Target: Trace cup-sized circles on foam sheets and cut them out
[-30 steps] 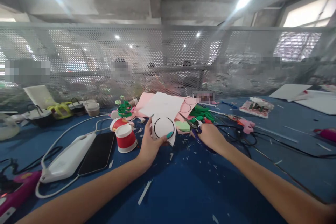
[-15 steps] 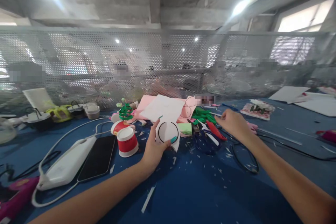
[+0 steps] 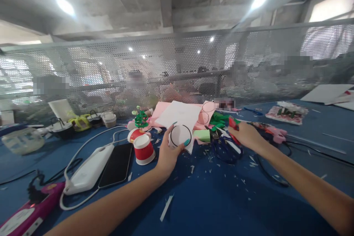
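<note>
My left hand (image 3: 168, 155) is closed on a small piece of white paper (image 3: 180, 135) with a black circle on it; the thumb lies across its lower right edge. My right hand (image 3: 247, 134) pinches a slim red piece (image 3: 231, 123), tilted upright over the pile; its exact kind is unclear. Just below that hand lie dark blue-handled scissors (image 3: 225, 151). Green pieces (image 3: 218, 118) and a pale green pad (image 3: 201, 135) are between the hands. Behind the left hand, a white sheet (image 3: 181, 112) rests on pink paper (image 3: 162, 108).
Two red-and-white paper cups (image 3: 144, 150) and a small green spiral tree (image 3: 141, 118) stand left. Nearer are a black phone (image 3: 116, 165), a white power bank (image 3: 90, 169) with cable and a magenta device (image 3: 35, 206). A pink glue gun (image 3: 276, 134) lies right. A perforated metal screen (image 3: 182, 59) borders the table.
My right hand has taken hold of the red piece and raised it from the pile. My left hand keeps its hold on the circled paper. The view has shifted slightly.
</note>
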Tool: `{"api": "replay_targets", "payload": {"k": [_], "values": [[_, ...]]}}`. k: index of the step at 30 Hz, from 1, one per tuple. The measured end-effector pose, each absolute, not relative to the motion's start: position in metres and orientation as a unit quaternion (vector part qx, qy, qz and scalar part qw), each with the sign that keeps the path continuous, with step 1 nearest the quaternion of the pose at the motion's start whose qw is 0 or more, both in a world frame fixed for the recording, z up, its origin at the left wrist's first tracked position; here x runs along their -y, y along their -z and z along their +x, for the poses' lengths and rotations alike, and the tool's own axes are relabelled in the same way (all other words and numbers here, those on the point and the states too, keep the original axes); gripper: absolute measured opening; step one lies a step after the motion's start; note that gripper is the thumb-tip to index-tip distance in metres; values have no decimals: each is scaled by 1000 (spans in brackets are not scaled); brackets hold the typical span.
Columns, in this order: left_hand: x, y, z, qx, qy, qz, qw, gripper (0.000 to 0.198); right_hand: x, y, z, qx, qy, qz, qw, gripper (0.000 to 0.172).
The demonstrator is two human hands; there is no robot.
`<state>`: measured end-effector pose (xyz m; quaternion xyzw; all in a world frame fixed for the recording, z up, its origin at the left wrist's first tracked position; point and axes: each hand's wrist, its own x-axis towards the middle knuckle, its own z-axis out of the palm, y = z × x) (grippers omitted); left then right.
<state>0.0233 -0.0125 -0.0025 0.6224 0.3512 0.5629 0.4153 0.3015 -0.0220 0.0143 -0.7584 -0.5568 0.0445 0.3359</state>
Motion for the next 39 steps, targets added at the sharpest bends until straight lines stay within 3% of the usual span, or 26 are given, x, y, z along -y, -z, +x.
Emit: {"api": "replay_targets", "payload": {"k": [3,9,12,18,26,39], "values": [[7,0,21,-362,-582,600,414,67,30,-18,275,488,-364,-543,579,24],[4,3,21,-376,-589,570,432,66,41,-16,250,374,-636,-341,582,9],[4,4,20,-371,-588,574,432,66,42,-11,250,385,-658,-292,578,8],[4,6,21,-348,-584,585,442,66,43,-8,249,462,-658,-288,520,27],[7,2,21,-370,-583,575,438,65,41,-3,251,435,-669,-341,496,13],[1,9,19,-369,-581,580,437,65,39,-3,252,469,-663,-321,488,27]]}}
